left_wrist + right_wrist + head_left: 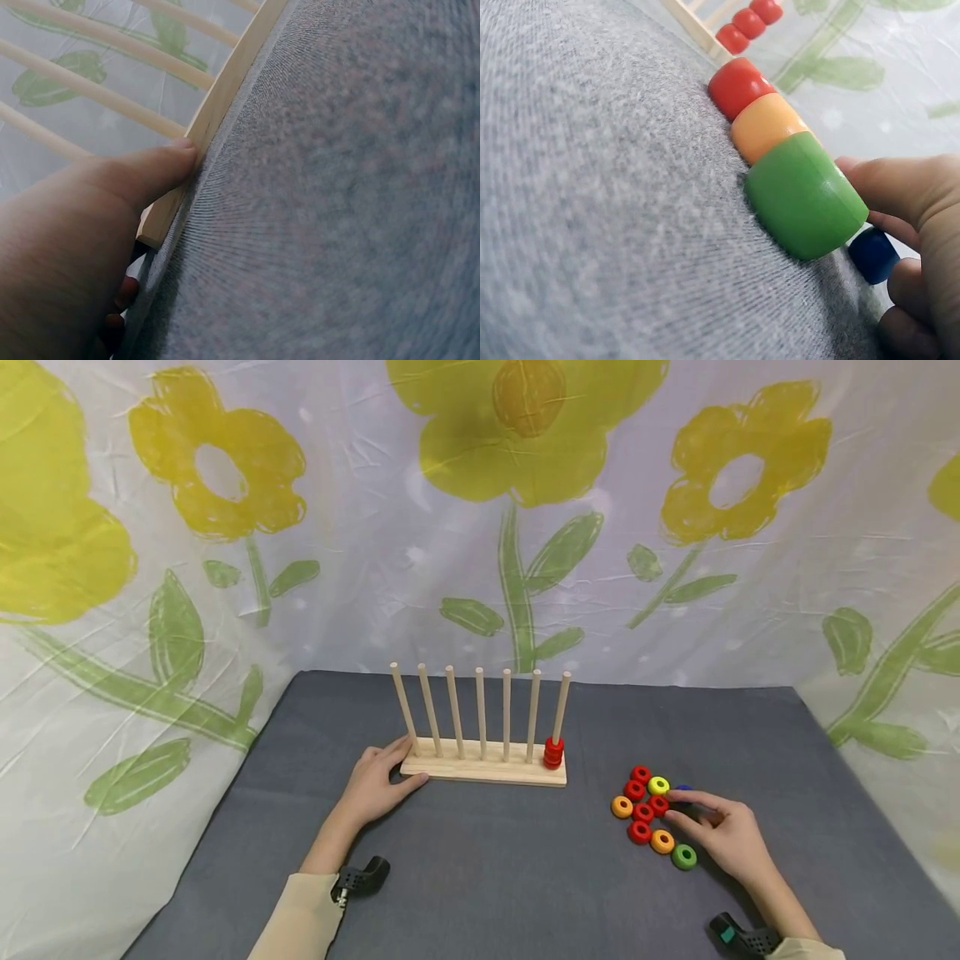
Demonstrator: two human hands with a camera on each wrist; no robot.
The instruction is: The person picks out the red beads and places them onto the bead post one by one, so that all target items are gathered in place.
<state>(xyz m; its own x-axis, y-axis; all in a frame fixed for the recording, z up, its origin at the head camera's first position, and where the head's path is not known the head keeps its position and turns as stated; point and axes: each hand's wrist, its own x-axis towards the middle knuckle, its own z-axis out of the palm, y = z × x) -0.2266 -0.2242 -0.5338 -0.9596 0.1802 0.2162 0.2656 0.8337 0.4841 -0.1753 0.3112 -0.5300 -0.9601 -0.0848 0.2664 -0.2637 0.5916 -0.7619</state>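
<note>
The glossy red round ring with a central hole [658,807] lies on the grey cloth-covered counter [517,893], right at the tips of your right grip [731,835]; thumb and forefinger stand apart at its right side, and I cannot tell whether they press on it. What matters most is that the red ring lies to the left of the right grip, well away from your left one; it is short and round with no clear long axis, and its hole faces up. A yellow ring [658,785] sits just beyond it; an orange ring [662,842] and a green ring [684,857] lie nearer you; a blue ring [874,256] is partly hidden by your right hand in the head view.

Your left grip [375,785] is clamped on the left end of the pale wooden peg rack [480,768], thumb against the front edge; the rack's long axis runs left to right across the counter, its right end slightly nearer you; its seven pegs point upward, and the rightmost peg [561,706] carries stacked red rings [748,25]; from the red ring, that peg lies to the left and farther from you.
</note>
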